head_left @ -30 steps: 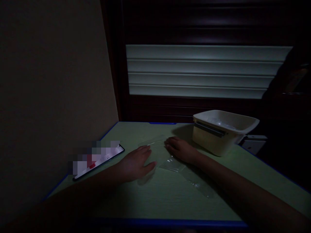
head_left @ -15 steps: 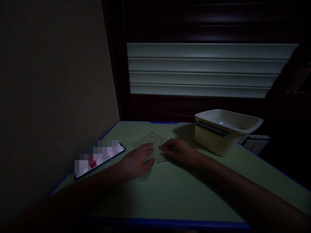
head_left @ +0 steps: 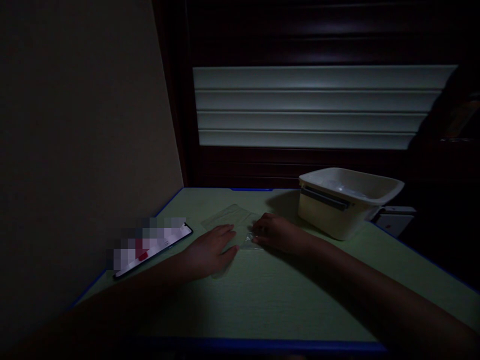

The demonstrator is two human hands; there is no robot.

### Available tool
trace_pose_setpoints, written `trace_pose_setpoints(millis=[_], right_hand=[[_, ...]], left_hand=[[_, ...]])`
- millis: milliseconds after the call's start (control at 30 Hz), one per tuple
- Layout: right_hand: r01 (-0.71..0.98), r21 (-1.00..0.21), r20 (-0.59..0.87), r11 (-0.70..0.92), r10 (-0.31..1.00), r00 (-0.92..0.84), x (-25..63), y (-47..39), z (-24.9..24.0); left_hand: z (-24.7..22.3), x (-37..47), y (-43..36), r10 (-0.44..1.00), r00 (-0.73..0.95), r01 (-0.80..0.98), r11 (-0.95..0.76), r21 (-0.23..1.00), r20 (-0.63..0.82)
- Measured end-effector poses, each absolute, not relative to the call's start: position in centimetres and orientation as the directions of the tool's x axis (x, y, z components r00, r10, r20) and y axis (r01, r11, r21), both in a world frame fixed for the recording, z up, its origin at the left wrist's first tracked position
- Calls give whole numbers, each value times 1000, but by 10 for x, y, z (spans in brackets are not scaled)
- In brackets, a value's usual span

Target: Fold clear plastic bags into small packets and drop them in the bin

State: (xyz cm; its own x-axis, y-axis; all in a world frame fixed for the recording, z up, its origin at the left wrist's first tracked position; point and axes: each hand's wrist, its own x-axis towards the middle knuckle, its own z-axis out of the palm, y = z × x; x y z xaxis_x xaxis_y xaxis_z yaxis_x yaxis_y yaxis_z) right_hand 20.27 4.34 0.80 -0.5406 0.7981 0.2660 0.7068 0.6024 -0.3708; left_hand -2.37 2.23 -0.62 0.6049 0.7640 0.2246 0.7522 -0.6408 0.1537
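Clear plastic bags (head_left: 234, 215) lie flat on the green tabletop (head_left: 277, 300), overlapping around both hands; their exact number is hard to tell. My left hand (head_left: 212, 250) rests palm down on the plastic, its fingers apart and the thumb stretched out to the right. To its right, my right hand (head_left: 273, 232) has its fingers curled together at the corner of a clear bag (head_left: 248, 242), which is wrinkled and slightly raised beside the fingertips.
A phone (head_left: 161, 248) with a lit screen lies at the left, near the wall. At the back right stands a cream bin (head_left: 326, 217) with clear plastic inside. Beyond it is a white object (head_left: 395, 220). Louvred panels rise behind the table.
The fingers of my right hand have closed in on the bag's corner, and the plastic there has wrinkled upward. My left hand has stayed nearly still. The view has shifted slightly.
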Motion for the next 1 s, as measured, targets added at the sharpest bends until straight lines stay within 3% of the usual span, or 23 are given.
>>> trace_pose_setpoints(millis=[267,467,633,733,867,1000], right_hand=[[640,-489,271,593,800,-535,197,38,21],[493,-683,104,539,740,-664,196,27,34],[442,-767,42,466,723,-689,194,24,39],[480,-748,120,459,805,-581,195,29,39],[601,-636,323,483,875,-362,198,37,32],[676,-516,389,526,847,-362,194,34,21]], left_hand=[[-6,-23,21,760,603,751,-643,148,243],[-8,-24,23,755,600,748,-647,147,265],[-8,-23,23,749,595,744,-651,154,291],[-6,-23,22,750,598,744,-651,151,284],[-4,-23,21,761,590,755,-638,150,269],[-5,-22,22,768,595,758,-634,151,237]])
